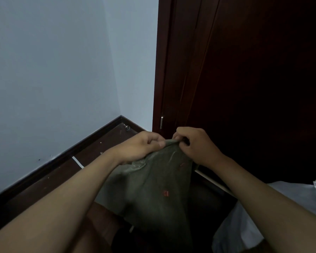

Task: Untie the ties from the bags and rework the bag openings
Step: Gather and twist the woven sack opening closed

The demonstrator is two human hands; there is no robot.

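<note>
I see a dull grey-green woven sack (153, 189) with small red printed marks, its fabric creased and gathered to a narrow bunched top. My left hand (140, 147) pinches that top edge from the left, thumb pressed on the cloth; my right hand (195, 145) clenches the same bunch from the right, fingers curled over it. The sack hangs down from both grips, between my forearms, above the dark brown wooden floor (66, 172).

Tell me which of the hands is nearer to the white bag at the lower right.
Right. The right hand pinches the green bag's top on the side toward the white bag; the left hand grips the far side, further away.
</note>
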